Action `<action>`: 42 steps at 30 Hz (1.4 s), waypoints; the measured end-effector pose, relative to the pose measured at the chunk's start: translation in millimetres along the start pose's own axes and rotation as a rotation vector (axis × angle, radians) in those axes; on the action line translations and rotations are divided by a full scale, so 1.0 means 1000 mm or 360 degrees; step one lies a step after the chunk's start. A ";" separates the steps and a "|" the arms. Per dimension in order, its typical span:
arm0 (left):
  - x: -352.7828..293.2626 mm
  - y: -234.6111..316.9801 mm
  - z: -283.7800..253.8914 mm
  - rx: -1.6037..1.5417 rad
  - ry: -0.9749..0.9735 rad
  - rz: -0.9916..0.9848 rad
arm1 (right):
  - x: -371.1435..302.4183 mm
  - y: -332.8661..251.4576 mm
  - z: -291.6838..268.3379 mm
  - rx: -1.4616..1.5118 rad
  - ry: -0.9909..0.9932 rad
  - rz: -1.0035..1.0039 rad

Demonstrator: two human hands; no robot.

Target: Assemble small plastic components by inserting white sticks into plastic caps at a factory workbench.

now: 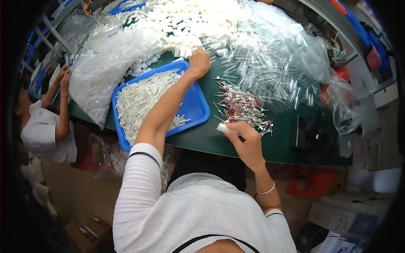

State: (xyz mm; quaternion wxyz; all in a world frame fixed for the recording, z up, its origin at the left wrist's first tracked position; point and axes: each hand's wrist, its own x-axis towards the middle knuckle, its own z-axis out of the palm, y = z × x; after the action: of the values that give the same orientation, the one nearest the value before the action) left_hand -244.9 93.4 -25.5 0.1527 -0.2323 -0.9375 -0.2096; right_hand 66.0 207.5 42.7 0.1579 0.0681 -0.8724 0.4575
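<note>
Above green worktop (203, 141), pinching white piece (222, 127) in right hand (248, 144) near wired parts (241, 104), part-hidden by grip, with long axis roughly sideways and free end leftward. Reaching to white blocks (182, 52) with left hand (200, 63); cannot tell whether grasping any.

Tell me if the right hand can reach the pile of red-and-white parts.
Probably yes: the pile lies beside the right hand, nothing visibly between, though it holds a white piece.
</note>
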 end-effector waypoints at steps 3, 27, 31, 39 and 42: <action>-0.039 0.013 -0.052 -0.0859 -0.0243 0.0080 | 0.000 0.011 -0.021 0.0242 0.0219 0.0145; -0.221 0.066 -0.149 -0.1559 -0.0982 0.0010 | 0.003 -0.005 -0.013 0.0364 -0.0438 0.0065; -0.222 0.072 -0.155 -0.1556 -0.1148 0.0089 | -0.007 0.001 0.000 0.0837 -0.0560 0.0336; -0.246 0.071 -0.132 -0.1325 -0.0811 0.0123 | -0.006 0.005 0.008 0.1139 -0.0655 0.0679; -0.250 0.074 -0.130 -0.1079 -0.0563 0.0288 | -0.009 0.010 0.010 0.1145 -0.0742 0.0708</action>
State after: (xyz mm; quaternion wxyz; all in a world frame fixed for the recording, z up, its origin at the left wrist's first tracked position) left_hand 27.4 -0.4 14.5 -0.0786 -0.3839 -0.8027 -0.4497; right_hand 69.2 204.6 26.6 -0.1772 0.0308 -0.6643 0.7255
